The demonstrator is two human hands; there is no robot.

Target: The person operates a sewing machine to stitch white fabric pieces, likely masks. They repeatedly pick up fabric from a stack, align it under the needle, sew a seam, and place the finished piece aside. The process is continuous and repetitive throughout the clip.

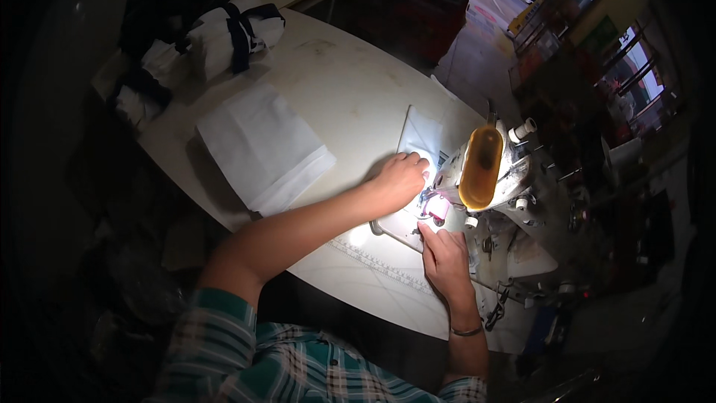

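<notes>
A sewing machine point(514, 168) with an amber oval cover on its head stands at the right of the table, its lamp brightly lighting the needle area. A folded white cloth point(421, 131) lies beside the needle and reaches away from me. My left hand point(401, 181) has its fingers curled on the near end of this cloth, left of the needle. Just on the near side of the presser foot is my right hand point(445, 254), thumb and fingers drawn together; what they pinch is too small to make out. A pink piece point(438, 207) shows by the needle, between my hands.
A flat stack of white cloth pieces point(265, 145) lies on the pale table point(350, 78) to the left. Bundles of white pieces point(212, 45) tied with dark strips sit at the far left. A measuring scale point(380, 265) runs along the near edge. Cords point(498, 306) hang at the lower right.
</notes>
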